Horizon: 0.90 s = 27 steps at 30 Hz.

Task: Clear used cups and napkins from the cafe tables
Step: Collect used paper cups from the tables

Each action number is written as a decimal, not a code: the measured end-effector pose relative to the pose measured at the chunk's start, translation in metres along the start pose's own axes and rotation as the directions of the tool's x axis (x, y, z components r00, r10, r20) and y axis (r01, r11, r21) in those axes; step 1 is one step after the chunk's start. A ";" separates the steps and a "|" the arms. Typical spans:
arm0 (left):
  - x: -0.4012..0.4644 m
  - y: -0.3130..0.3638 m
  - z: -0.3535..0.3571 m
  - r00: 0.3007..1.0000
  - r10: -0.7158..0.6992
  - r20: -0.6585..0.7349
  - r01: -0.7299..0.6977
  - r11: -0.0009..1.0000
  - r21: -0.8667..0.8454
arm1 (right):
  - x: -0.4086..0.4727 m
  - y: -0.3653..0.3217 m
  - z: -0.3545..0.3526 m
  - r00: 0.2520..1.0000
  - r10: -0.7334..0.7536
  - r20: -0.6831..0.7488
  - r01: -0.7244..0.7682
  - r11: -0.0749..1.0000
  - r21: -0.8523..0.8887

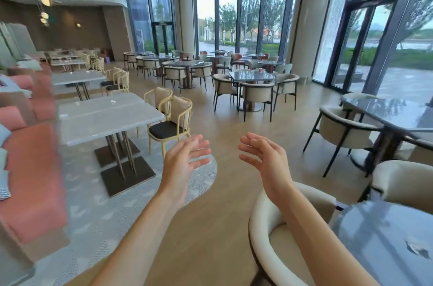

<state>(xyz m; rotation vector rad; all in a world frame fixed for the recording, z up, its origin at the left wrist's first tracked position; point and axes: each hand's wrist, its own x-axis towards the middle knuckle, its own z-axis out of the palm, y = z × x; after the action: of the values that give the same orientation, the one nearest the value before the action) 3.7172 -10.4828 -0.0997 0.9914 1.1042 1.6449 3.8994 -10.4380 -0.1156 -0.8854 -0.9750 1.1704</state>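
Raising both arms over a cafe floor, a person holds the left hand (185,159) and right hand (264,157) apart, fingers loosely spread, gripping nothing. Small white scraps on the grey tables (110,119) at left are too blurred to identify. A crumpled napkin (419,249) lies on the dark table (379,239) at lower right, cut off by the frame.

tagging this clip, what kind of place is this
Most likely a cafe or restaurant dining hall: rows of white tables facing a pink bench, grey tables ringed with cream chairs, and floor-to-ceiling windows.
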 end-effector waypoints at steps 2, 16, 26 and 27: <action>0.046 -0.019 0.000 1.000 -0.018 0.026 0.017 1.000 0.016 | 0.043 0.020 0.008 1.000 0.005 -0.024 -0.005 1.000 0.004; 0.409 -0.046 0.024 0.991 0.015 0.136 -0.031 0.993 0.117 | 0.363 0.085 0.061 0.994 0.003 -0.105 -0.014 0.994 -0.104; 0.654 -0.119 0.031 0.978 -0.088 0.192 0.073 0.994 0.084 | 0.574 0.165 0.095 0.972 0.036 -0.234 -0.069 0.989 -0.133; 0.685 -0.119 0.032 0.977 -0.087 0.196 0.072 0.994 0.083 | 0.599 0.167 0.102 0.967 0.039 -0.253 -0.072 0.990 -0.123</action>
<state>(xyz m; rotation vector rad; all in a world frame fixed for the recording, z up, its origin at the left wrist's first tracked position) 3.5828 -9.7998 -0.1124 1.1204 1.0628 1.4155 3.8163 -9.8145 -0.1492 -1.1433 -0.8318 1.0203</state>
